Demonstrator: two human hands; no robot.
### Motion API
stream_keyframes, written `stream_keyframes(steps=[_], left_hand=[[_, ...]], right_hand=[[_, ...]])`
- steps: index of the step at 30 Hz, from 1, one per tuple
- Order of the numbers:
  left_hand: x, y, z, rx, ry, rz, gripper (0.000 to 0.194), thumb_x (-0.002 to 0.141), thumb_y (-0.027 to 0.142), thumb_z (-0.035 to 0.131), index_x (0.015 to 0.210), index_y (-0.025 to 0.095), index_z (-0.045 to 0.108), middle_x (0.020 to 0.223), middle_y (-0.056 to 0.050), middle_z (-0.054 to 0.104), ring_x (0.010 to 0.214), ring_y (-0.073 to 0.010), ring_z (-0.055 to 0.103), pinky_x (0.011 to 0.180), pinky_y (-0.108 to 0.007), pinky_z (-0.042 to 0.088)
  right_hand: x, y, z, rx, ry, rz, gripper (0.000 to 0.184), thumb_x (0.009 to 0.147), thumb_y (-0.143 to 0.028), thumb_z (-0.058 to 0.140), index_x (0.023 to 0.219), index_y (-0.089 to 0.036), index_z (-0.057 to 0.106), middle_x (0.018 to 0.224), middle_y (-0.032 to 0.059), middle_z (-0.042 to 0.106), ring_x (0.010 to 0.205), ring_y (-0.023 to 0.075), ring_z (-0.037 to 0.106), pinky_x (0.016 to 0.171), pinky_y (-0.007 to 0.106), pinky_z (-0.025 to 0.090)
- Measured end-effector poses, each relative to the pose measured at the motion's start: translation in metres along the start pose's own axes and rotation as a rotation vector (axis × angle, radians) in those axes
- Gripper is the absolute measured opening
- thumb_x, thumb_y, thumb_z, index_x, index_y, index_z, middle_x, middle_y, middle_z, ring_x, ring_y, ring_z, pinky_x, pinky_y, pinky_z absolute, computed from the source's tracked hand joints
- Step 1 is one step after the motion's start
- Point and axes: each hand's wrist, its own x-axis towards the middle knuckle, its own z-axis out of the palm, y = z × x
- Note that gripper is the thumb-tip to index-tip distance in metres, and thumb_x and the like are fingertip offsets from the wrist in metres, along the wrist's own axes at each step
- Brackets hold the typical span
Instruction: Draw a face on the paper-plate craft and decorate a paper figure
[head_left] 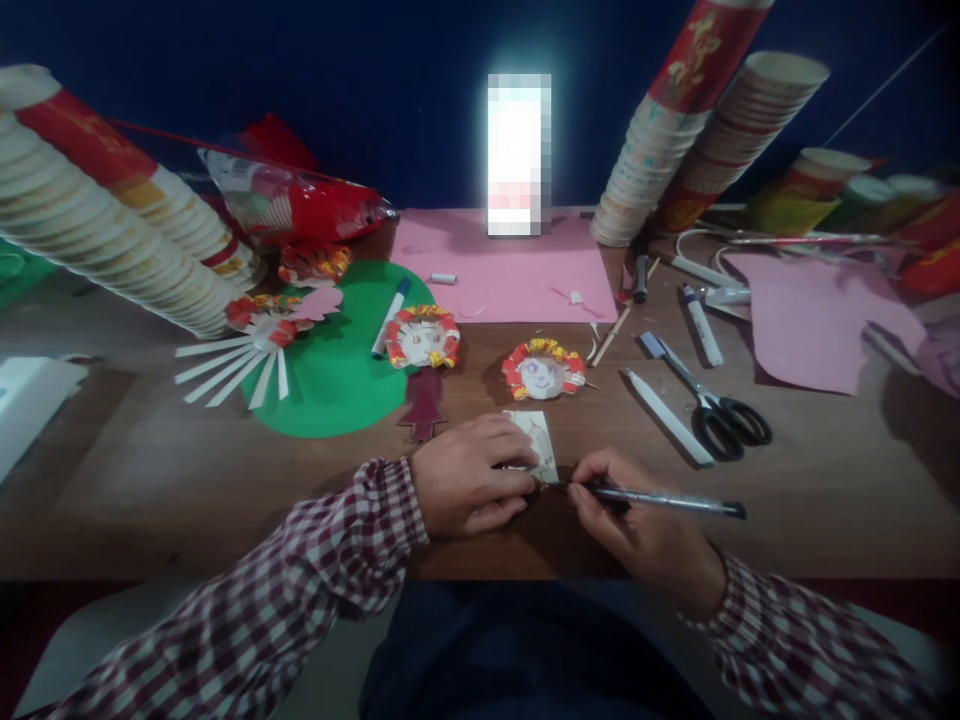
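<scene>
A small white piece of paper (541, 436) with thin drawn lines lies on the table in front of me. My left hand (476, 472) rests flat across its left side, fingers stretched out, covering part of it. In my right hand (626, 510) is a slim pen (667, 498), pinched between thumb and fingers, its tip at the paper's lower edge. Just beyond the paper sits a round paper face (541, 376) with a red and yellow frill. Another frilled face (424, 340) is further left, above a dark red paper body (424, 402).
Scissors (709, 400), a white strip (667, 418) and a marker (701, 325) lie to the right. Pink paper (510, 280) and a lit phone (517, 150) are at the back. Green paper (330, 390) lies left. Tall paper-cup stacks (112, 220) lean on both sides.
</scene>
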Motion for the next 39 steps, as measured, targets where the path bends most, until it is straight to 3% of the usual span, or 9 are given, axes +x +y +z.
stream_keyframes(steps=[23,30,39], left_hand=[[0.0002,0.0002,-0.0002,0.009,-0.001,0.000,0.014,0.083,0.024,0.052,0.093,0.019,0.060,0.102,-0.008,0.063,0.100,-0.0213,0.055,0.097,-0.043,0.039],[-0.0001,-0.0003,0.0003,0.009,0.006,0.011,0.014,0.083,0.023,0.052,0.093,0.018,0.061,0.102,-0.008,0.063,0.100,-0.0219,0.055,0.097,-0.043,0.039],[0.0008,0.0005,-0.0006,0.006,-0.003,-0.002,0.014,0.084,0.024,0.051,0.093,0.019,0.060,0.101,-0.008,0.063,0.100,-0.0215,0.055,0.097,-0.044,0.039]], right_hand=[[-0.0005,0.0013,-0.0012,0.005,-0.025,0.000,0.010,0.086,-0.027,0.049,0.081,-0.020,0.053,0.067,-0.0001,0.060,0.058,0.0128,0.055,0.055,0.024,0.042],[-0.0037,0.0063,0.0005,0.097,-0.071,0.086,0.012,0.089,-0.031,0.045,0.084,-0.021,0.050,0.060,-0.0030,0.055,0.050,0.0110,0.049,0.048,0.023,0.039],[-0.0020,0.0041,0.0007,0.024,-0.051,0.046,0.011,0.088,-0.030,0.046,0.084,-0.020,0.051,0.064,-0.0010,0.057,0.055,0.0123,0.053,0.052,0.024,0.042]])
